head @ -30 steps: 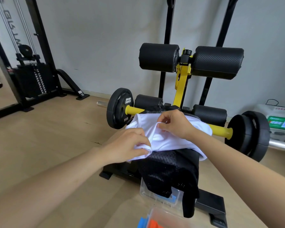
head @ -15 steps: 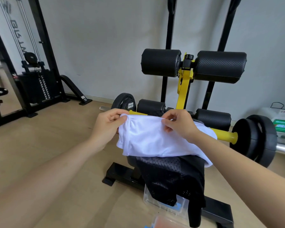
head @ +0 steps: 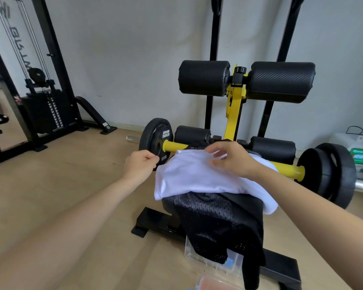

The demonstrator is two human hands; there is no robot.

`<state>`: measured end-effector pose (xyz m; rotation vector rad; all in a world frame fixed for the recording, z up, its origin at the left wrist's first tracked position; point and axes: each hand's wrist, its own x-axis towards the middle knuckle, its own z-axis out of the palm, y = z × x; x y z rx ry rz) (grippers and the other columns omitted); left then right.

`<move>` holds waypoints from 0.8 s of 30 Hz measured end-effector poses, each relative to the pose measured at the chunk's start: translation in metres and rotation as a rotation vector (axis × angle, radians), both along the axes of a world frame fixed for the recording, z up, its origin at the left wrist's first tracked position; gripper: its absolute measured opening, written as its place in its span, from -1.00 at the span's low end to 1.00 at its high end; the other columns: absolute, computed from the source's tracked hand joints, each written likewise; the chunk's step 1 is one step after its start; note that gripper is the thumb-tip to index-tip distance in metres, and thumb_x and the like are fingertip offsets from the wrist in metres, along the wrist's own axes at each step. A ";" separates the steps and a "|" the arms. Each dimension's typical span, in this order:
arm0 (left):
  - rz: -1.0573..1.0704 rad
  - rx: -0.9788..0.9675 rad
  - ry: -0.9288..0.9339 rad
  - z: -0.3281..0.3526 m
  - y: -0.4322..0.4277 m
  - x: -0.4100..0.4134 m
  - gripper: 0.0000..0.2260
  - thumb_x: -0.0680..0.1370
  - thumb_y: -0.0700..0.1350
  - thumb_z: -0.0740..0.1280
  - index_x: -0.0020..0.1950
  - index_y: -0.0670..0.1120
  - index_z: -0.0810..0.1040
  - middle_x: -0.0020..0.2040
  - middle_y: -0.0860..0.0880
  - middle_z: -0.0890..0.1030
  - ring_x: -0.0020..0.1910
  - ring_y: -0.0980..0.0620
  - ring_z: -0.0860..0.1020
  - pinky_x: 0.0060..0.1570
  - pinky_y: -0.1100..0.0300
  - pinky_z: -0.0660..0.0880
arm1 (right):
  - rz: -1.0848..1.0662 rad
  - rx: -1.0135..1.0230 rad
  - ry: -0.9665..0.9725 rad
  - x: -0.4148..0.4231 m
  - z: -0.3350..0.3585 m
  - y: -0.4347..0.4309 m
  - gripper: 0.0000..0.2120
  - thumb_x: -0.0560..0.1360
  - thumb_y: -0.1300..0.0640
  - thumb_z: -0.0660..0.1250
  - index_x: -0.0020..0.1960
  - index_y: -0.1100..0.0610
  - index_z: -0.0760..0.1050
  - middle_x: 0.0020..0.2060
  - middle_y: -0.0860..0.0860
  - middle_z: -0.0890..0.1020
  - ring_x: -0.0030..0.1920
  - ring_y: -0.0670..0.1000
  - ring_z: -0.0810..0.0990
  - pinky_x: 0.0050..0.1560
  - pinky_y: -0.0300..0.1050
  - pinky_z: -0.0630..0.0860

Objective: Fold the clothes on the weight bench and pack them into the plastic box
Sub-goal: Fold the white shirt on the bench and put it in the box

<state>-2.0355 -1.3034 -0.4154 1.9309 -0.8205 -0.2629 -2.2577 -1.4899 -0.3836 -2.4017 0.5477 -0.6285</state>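
Left hand (head: 142, 164), fingers curled, sits just beside the left edge of the white shirt (head: 197, 178); I cannot tell whether it pinches cloth. Right hand (head: 231, 160) is the nearer, over the shirt's far edge with fingers bent and blurred, grip unclear. The shirt lies crosswise on the weight bench (head: 168, 204), over a black mesh garment (head: 214, 222) that trails into the plastic box (head: 189, 253) below.

Left hand (head: 139, 165) released white shirt (head: 189, 176) corner, now just beside it; right hand (head: 232, 160) grip loosened.
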 end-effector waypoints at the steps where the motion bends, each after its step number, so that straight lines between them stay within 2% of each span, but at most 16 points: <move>1: -0.047 0.022 -0.050 0.003 0.003 -0.005 -0.85 0.49 0.00 0.39 -0.24 -0.03 0.63 -0.31 0.07 0.65 -0.14 -0.08 0.63 0.00 -0.10 0.60 | 0.010 -0.022 0.025 -0.004 0.000 0.001 -0.74 0.45 0.22 0.47 0.12 0.05 0.62 0.08 -0.08 0.63 0.04 -0.01 0.61 0.07 -0.09 0.58; 4: -0.215 0.127 -0.170 0.009 0.020 -0.021 -0.79 0.46 0.03 0.48 -0.26 -0.06 0.58 -0.47 0.12 0.55 -0.38 0.12 0.52 -0.28 0.11 0.47 | 0.059 -0.051 0.100 -0.013 -0.006 0.011 -0.73 0.40 0.04 0.54 0.08 -0.02 0.64 0.02 -0.16 0.63 0.02 -0.08 0.58 0.05 -0.17 0.52; 5: -0.277 0.169 -0.203 0.011 0.027 -0.027 -0.80 0.46 0.02 0.50 -0.25 -0.05 0.57 -0.47 0.12 0.56 -0.42 0.17 0.49 -0.31 0.17 0.43 | 0.076 -0.064 0.119 -0.014 -0.009 0.016 -0.70 0.38 0.00 0.55 0.09 -0.04 0.63 0.00 -0.21 0.62 0.03 -0.10 0.57 0.06 -0.22 0.49; 7: -0.362 0.234 -0.308 0.010 0.040 -0.034 -0.81 0.41 0.05 0.54 -0.23 0.02 0.58 -0.38 0.10 0.64 -0.36 0.21 0.55 -0.28 0.22 0.47 | 0.113 -0.085 0.155 -0.016 -0.015 0.024 -0.66 0.36 -0.07 0.55 0.11 -0.07 0.62 0.01 -0.24 0.59 0.06 -0.13 0.54 0.08 -0.28 0.44; 10: -0.393 0.265 -0.566 0.002 0.054 -0.038 -0.75 0.32 0.14 0.57 -0.19 0.11 0.55 -0.23 0.15 0.61 -0.21 0.23 0.56 -0.19 0.28 0.48 | 0.127 -0.147 0.205 -0.017 -0.023 0.029 -0.65 0.38 -0.11 0.53 0.13 -0.09 0.60 0.10 -0.19 0.58 0.11 -0.11 0.53 0.14 -0.18 0.45; 12: -0.379 0.246 -0.634 -0.003 0.058 -0.037 -0.77 0.35 0.08 0.56 -0.18 0.11 0.54 -0.22 0.18 0.57 -0.21 0.25 0.54 -0.21 0.30 0.43 | 0.117 -0.179 0.215 -0.017 -0.026 0.031 -0.67 0.39 -0.13 0.51 0.11 -0.10 0.61 0.10 -0.19 0.58 0.11 -0.09 0.53 0.18 -0.09 0.47; 15: -0.319 0.237 -0.636 -0.005 0.061 -0.032 -0.87 0.40 -0.09 0.51 -0.20 0.08 0.58 -0.29 0.16 0.59 -0.30 0.17 0.55 -0.23 0.19 0.52 | 0.109 -0.216 0.228 -0.017 -0.026 0.033 -0.68 0.39 -0.15 0.50 0.11 -0.10 0.61 0.11 -0.20 0.58 0.11 -0.09 0.53 0.18 -0.04 0.48; 17: -0.299 0.242 -0.644 -0.004 0.064 -0.026 -0.86 0.37 -0.20 0.46 -0.23 0.06 0.62 -0.34 0.14 0.60 -0.30 0.16 0.55 -0.27 0.26 0.49 | 0.096 -0.213 0.230 -0.017 -0.026 0.033 -0.66 0.39 -0.16 0.50 0.13 -0.09 0.60 0.13 -0.19 0.58 0.13 -0.10 0.53 0.20 -0.06 0.47; 19: -0.282 0.254 -0.702 -0.001 0.066 -0.018 -0.82 0.36 -0.26 0.42 -0.24 0.04 0.63 -0.33 0.12 0.59 -0.33 0.18 0.53 -0.32 0.36 0.38 | 0.089 -0.210 0.224 -0.017 -0.028 0.032 -0.63 0.40 -0.17 0.49 0.15 -0.08 0.60 0.16 -0.19 0.57 0.16 -0.11 0.52 0.22 -0.10 0.45; 21: -0.234 0.295 -0.786 0.002 0.067 -0.009 -0.80 0.36 -0.29 0.37 -0.24 0.03 0.63 -0.28 0.11 0.58 -0.30 0.14 0.54 -0.34 0.35 0.29 | 0.086 -0.194 0.209 -0.018 -0.030 0.031 -0.60 0.39 -0.18 0.49 0.18 -0.07 0.58 0.17 -0.19 0.57 0.18 -0.12 0.51 0.24 -0.16 0.43; 24: -0.115 0.287 -0.735 0.005 0.064 -0.002 -0.79 0.37 -0.26 0.37 -0.23 0.06 0.65 -0.25 0.14 0.58 -0.24 0.10 0.57 -0.29 0.30 0.38 | 0.052 -0.048 0.127 -0.019 -0.028 0.026 -0.63 0.39 -0.11 0.52 0.15 -0.05 0.61 0.09 -0.17 0.62 0.10 -0.12 0.55 0.17 -0.24 0.45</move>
